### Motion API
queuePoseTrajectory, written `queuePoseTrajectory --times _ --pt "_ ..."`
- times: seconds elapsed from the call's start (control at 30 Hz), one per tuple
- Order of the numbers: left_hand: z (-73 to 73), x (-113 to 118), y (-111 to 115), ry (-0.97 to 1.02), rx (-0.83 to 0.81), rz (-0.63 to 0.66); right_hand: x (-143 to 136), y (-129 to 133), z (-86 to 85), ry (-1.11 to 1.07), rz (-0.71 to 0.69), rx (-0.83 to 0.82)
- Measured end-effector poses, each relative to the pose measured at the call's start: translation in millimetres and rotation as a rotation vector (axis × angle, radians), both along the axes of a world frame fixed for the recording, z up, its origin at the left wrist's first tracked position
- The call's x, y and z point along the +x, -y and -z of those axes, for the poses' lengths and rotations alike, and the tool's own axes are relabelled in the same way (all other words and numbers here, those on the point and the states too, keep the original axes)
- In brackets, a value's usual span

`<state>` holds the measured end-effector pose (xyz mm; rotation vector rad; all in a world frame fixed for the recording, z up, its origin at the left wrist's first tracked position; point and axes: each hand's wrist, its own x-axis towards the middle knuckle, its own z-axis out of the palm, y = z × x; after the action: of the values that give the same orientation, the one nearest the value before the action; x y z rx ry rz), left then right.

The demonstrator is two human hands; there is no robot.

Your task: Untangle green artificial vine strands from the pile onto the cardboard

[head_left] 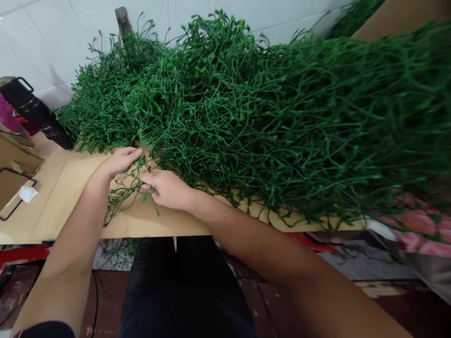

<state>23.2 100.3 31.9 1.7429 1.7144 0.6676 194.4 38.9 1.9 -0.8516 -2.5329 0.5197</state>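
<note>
A long heap of green plant stems (218,112) with small leafy tips, plastic-looking, covers the back of the cardboard-topped table. Just in front of its left part, my right hand (167,188) pinches a few loose green stems (123,195), which trail left and down over the cardboard. My left hand (121,160) is close by, further back and to the left. Its thumb and fingers come together at a green stem by the heap's front edge, though the exact grip is partly hidden.
A black flask (37,112) leans at the far left beside a cardboard box (17,150). A black wire frame with a white scrap (27,193) lies nearer. White tiled wall (70,28) stands behind. Pink flowered cloth (417,225) hangs at the right. The table's front edge (158,234) is close to my legs.
</note>
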Motion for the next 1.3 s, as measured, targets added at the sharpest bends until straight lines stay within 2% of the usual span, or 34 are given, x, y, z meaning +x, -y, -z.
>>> queuePoseTrajectory --times 0.1,0.17,0.23,0.3,0.37,0.47,0.57,0.7,0.77,0.83,0.93,1.0,1.07,1.13,1.2,1.3 --pt "18.9 -24.7 -13.0 -0.088 0.060 -0.091 6.2 -4.6 -0.6 -0.110 -0.012 -0.065" --pt "29.8 -44.0 -19.1 -0.254 0.180 -0.100 8.9 -5.9 -1.4 -0.244 -0.031 -0.124" --pt "36.5 -61.8 -23.1 -0.431 0.302 -0.094 11.1 -6.8 -2.2 -0.418 -0.037 -0.191" --pt "37.1 -74.9 -24.8 -0.511 0.346 -0.111 12.8 -8.0 -2.4 -0.576 -0.022 -0.253" --pt "31.0 -81.1 -23.6 -0.506 0.300 -0.137 13.7 -9.4 -1.7 -0.655 0.019 -0.280" --pt "11.6 -79.0 -11.9 -0.512 0.155 -0.196 13.4 -9.9 -0.8 -0.636 0.053 -0.283" --pt "-14.7 -69.0 14.4 -0.646 0.114 -0.235 11.6 -6.9 -1.7 -0.548 0.033 -0.246" --pt "-46.4 -50.4 55.5 -0.661 0.183 -0.191 6.0 0.4 -1.9 -0.374 0.030 -0.121" --pt "-52.9 -38.7 66.6 -0.597 0.185 -0.173 1.4 4.3 0.1 -0.271 0.005 -0.068" --pt "-49.8 -25.3 67.5 -0.370 0.198 -0.092 -3.8 8.0 2.8 -0.168 -0.027 -0.012" --pt "-32.3 -3.3 55.5 0.051 0.109 0.091 -9.6 12.2 5.6 -0.042 -0.037 0.049" --pt "-19.9 9.2 46.2 0.171 -0.008 0.121 -10.8 13.7 5.4 0.014 -0.034 0.065" --pt "-12.3 15.6 40.2 0.257 -0.097 0.125 -9.8 14.4 3.8 0.033 -0.038 0.068" --pt "-10.0 13.0 37.6 0.331 -0.113 0.100 -7.4 14.7 1.5 0.016 -0.039 0.047" --pt "-10.7 2.0 36.8 0.351 -0.067 0.024 -4.6 14.5 -0.8 -0.018 -0.029 0.028" --pt "-12.1 -20.8 36.7 0.266 0.049 -0.106 -1.1 11.7 -2.5 -0.075 0.016 0.053"
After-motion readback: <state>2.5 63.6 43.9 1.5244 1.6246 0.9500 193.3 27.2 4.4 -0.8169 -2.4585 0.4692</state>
